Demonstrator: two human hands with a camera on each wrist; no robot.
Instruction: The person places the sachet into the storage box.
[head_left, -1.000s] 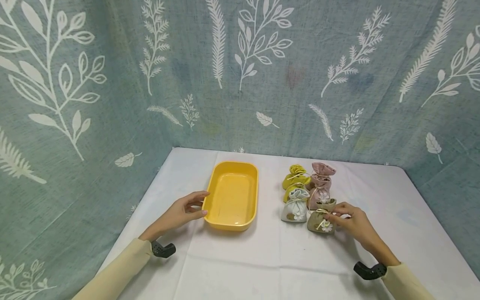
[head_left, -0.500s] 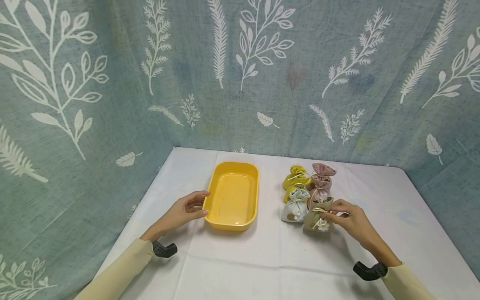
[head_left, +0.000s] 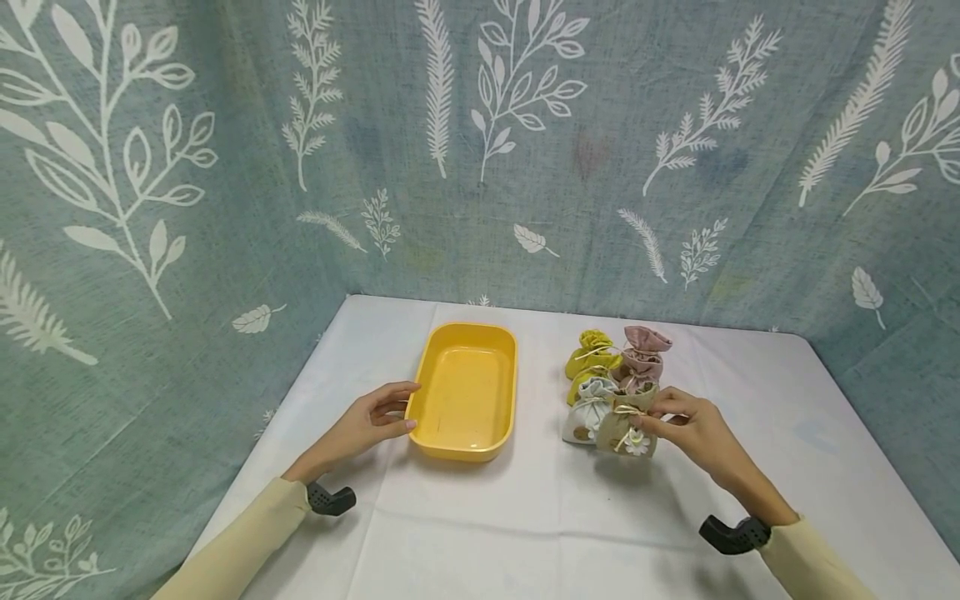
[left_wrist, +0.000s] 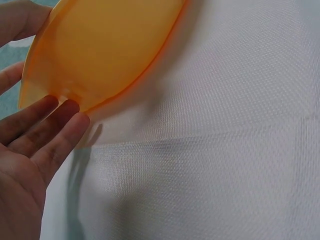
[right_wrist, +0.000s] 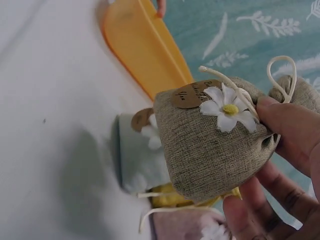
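A lift seems underway: the right grip point(head_left: 692, 423) pinches the beige drawstring pouch point(right_wrist: 207, 155), hanging just below it. The left grip point(head_left: 372, 419) loosely touches the yellow tray point(head_left: 467, 396); next probably calls for clearing the white pouch point(head_left: 579, 423).

One tan pouch point(head_left: 621, 431), one white pouch point(head_left: 578, 419), two pink point(head_left: 647, 338), two yellow point(head_left: 588, 360), one tray point(head_left: 465, 398)

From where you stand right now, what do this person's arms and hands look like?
The left sleeve and right sleeve are long, plain and pale cream. The left wrist camera and right wrist camera are black, with a bent, rounded shape. The left hand and right hand show no gloves or rings.
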